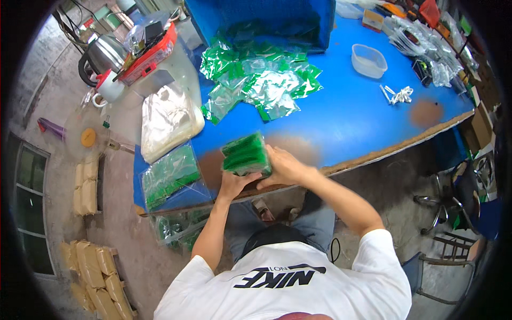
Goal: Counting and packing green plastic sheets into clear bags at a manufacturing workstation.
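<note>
Left of centre in the frame, a clear bag of green packets (170, 175) lies on the blue table (362, 122). At centre, the left hand (233, 184) and right hand (281, 166) clamp a stack of green packets (245, 154) at the table's near edge; it looks light, slippery and floppy, best squeezed from both ends. Loose packets (261, 80) lie scattered above.

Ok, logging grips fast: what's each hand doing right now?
Left hand: closed on the stack of green packets, from below.
Right hand: closed on the same stack, at its right side.
</note>
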`<state>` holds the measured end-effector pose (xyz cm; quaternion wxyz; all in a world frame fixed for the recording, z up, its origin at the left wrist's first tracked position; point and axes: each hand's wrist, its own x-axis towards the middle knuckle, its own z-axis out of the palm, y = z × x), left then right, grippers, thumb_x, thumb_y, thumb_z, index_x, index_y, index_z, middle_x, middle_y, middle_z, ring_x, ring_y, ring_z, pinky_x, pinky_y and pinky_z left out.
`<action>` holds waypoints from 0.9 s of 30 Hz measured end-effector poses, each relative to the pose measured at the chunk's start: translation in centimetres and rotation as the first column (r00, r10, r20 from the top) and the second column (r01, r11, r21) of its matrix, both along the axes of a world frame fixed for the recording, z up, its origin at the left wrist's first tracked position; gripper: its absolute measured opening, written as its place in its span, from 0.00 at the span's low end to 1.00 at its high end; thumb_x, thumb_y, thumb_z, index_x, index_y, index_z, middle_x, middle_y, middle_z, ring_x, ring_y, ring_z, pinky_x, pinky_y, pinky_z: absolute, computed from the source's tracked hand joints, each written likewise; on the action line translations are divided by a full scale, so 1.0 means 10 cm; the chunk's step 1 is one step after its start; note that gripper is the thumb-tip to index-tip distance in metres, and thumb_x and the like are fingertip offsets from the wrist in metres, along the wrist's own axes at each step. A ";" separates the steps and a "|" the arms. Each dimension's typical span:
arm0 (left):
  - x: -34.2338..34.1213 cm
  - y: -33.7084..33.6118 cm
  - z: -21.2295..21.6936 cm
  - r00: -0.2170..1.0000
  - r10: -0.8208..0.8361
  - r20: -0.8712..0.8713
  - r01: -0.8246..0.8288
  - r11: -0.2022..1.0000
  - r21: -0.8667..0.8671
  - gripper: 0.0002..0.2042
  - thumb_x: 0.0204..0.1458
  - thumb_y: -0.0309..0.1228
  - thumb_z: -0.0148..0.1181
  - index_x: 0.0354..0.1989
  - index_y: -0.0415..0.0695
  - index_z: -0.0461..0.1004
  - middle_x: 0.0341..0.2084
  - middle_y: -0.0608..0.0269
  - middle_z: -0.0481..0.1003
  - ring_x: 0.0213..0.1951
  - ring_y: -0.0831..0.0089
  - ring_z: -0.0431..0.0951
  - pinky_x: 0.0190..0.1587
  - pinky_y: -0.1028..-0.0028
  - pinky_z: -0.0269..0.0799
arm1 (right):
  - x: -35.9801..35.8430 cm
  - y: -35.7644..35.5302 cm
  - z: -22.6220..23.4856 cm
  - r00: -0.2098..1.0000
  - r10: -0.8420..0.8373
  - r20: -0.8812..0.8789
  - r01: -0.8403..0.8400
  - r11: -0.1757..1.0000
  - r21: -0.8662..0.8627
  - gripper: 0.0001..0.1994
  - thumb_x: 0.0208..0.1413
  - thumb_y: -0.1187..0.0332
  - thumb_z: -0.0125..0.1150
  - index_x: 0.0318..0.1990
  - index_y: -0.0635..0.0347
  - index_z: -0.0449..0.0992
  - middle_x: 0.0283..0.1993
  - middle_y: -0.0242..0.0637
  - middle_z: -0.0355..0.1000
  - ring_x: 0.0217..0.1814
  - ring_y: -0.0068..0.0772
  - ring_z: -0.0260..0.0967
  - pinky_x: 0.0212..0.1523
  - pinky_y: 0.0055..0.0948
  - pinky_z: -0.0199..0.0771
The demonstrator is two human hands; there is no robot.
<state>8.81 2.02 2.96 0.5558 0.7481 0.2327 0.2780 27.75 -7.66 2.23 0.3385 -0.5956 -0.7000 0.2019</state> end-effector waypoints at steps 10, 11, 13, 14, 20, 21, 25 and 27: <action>-0.65 -0.55 -0.38 0.809 0.537 0.238 0.037 0.357 -0.933 0.32 0.48 0.39 0.71 0.61 0.44 0.66 0.59 0.54 0.70 0.60 0.53 0.69 0.61 0.50 0.69 | 1.88 1.60 -0.15 0.726 -0.265 0.635 0.368 0.929 -0.033 0.52 0.44 0.22 0.50 0.74 0.37 0.51 0.77 0.52 0.42 0.77 0.66 0.38 0.70 0.68 0.40; -0.67 -0.64 -0.30 0.777 0.549 0.307 0.179 0.275 -0.945 0.33 0.49 0.40 0.71 0.63 0.45 0.65 0.60 0.53 0.69 0.62 0.50 0.68 0.62 0.46 0.68 | 1.74 1.60 -0.30 0.701 -0.340 0.627 0.429 0.903 0.011 0.51 0.46 0.23 0.47 0.74 0.40 0.50 0.77 0.53 0.42 0.77 0.67 0.36 0.69 0.71 0.37; -0.75 -0.74 -0.30 0.755 0.559 0.343 0.228 0.266 -0.937 0.32 0.49 0.41 0.71 0.62 0.46 0.66 0.60 0.53 0.69 0.62 0.49 0.68 0.62 0.43 0.67 | 1.21 1.50 -0.33 0.671 -0.447 0.591 0.558 0.830 -0.007 0.51 0.48 0.23 0.45 0.74 0.44 0.50 0.76 0.58 0.41 0.76 0.72 0.34 0.67 0.76 0.35; -0.77 -0.80 -0.31 0.746 0.551 0.374 0.279 0.252 -0.927 0.32 0.49 0.41 0.71 0.62 0.47 0.67 0.59 0.52 0.70 0.62 0.47 0.68 0.62 0.41 0.65 | 0.98 1.40 -0.24 0.686 -0.435 0.583 0.573 0.817 -0.066 0.51 0.49 0.23 0.44 0.74 0.46 0.50 0.76 0.61 0.41 0.76 0.75 0.34 0.67 0.77 0.35; -0.79 -0.86 -0.38 0.758 0.577 0.304 0.194 0.246 -0.950 0.35 0.44 0.41 0.74 0.61 0.46 0.67 0.60 0.53 0.69 0.64 0.51 0.66 0.65 0.46 0.65 | 0.66 1.22 0.15 0.775 -0.447 0.447 0.579 0.786 -0.218 0.41 0.56 0.29 0.43 0.65 0.54 0.66 0.66 0.55 0.59 0.68 0.68 0.52 0.62 0.65 0.55; -0.83 -0.87 -0.37 0.756 0.593 0.277 0.171 0.231 -0.958 0.35 0.44 0.40 0.75 0.61 0.46 0.67 0.61 0.53 0.69 0.64 0.51 0.66 0.65 0.47 0.64 | 0.65 1.11 0.17 0.771 -0.447 0.455 0.547 0.830 -0.112 0.42 0.56 0.30 0.44 0.65 0.57 0.65 0.67 0.55 0.59 0.69 0.63 0.53 0.65 0.62 0.52; -0.72 -0.91 -0.28 0.816 0.522 0.249 0.160 0.210 -0.965 0.32 0.48 0.32 0.72 0.62 0.43 0.66 0.61 0.52 0.68 0.65 0.52 0.65 0.67 0.46 0.61 | 0.55 0.60 -0.44 0.708 -0.513 0.484 0.444 0.858 0.259 0.43 0.55 0.30 0.46 0.63 0.60 0.67 0.67 0.56 0.58 0.70 0.59 0.52 0.66 0.63 0.48; -0.76 -0.88 -0.32 0.834 0.496 0.243 0.174 0.181 -0.968 0.31 0.48 0.30 0.71 0.62 0.43 0.65 0.61 0.52 0.68 0.64 0.52 0.65 0.67 0.46 0.61 | 0.42 0.48 -0.44 0.693 -0.558 0.456 0.466 0.830 0.307 0.43 0.55 0.29 0.46 0.63 0.61 0.67 0.68 0.57 0.57 0.71 0.59 0.50 0.67 0.64 0.46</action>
